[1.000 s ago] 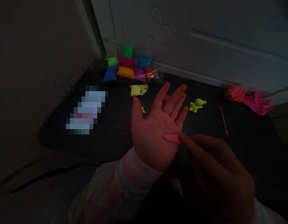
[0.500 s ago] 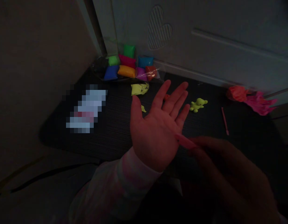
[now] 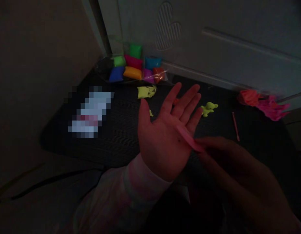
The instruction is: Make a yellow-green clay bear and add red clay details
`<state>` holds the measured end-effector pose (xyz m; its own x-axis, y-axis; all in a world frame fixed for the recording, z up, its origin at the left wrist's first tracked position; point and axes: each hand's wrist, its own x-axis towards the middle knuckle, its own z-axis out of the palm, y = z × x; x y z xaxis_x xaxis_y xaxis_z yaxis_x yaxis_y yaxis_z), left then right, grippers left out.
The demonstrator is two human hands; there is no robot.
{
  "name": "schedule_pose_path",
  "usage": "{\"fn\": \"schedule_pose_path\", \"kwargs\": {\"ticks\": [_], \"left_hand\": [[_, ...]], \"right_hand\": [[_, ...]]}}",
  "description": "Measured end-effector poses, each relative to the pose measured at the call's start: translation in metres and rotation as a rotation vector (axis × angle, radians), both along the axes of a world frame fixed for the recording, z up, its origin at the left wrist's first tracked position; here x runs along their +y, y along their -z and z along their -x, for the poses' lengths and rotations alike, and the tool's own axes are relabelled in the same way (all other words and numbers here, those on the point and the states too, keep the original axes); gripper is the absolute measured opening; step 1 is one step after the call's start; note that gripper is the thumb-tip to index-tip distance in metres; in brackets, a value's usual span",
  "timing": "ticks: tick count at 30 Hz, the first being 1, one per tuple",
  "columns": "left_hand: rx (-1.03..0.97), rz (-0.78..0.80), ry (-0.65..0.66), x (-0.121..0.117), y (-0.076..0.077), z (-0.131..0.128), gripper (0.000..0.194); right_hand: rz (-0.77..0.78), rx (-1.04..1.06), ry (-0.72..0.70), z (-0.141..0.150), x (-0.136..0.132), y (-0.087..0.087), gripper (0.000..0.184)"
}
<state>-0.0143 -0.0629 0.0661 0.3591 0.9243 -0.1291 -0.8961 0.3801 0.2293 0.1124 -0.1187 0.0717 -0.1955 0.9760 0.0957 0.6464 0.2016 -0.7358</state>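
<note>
My left hand (image 3: 166, 139) is held palm up above the dark table, its fingers spread. A tiny dark speck (image 3: 179, 140) lies on the palm. Between thumb and fingertips my right hand (image 3: 240, 175) pinches a flat pink clay knife (image 3: 188, 136), whose tip is over the left palm; whether it touches the skin I cannot tell. Just beyond the left fingertips stands a small yellow-green bear figure (image 3: 208, 109). An orange bit (image 3: 176, 101) shows partly behind the left fingers.
Clear bag with several coloured clay packets (image 3: 132, 72) lies at the back, against a white panel. A torn yellow wrapper (image 3: 145, 92) is in front of it. A blurred-out phone-like thing (image 3: 94, 110) lies left. To the right are a thin pink tool (image 3: 235, 126) and crumpled orange-pink wrappers (image 3: 272, 107).
The clay knife has moved up and left, further over the left palm. The dark speck now shows on the palm. My left hand has shifted slightly right in view.
</note>
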Motion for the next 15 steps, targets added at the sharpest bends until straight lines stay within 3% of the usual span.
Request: {"fn": "schedule_pose_path", "kwargs": {"ticks": [6, 15], "left_hand": [[0.036, 0.089, -0.066, 0.003, -0.013, -0.002, 0.067], [0.059, 0.224, -0.169, 0.004, -0.018, -0.008, 0.053]], "right_hand": [[0.199, 0.237, 0.02, 0.0, 0.006, -0.002, 0.023], [0.023, 0.012, -0.017, 0.003, 0.012, -0.003, 0.025]]}}
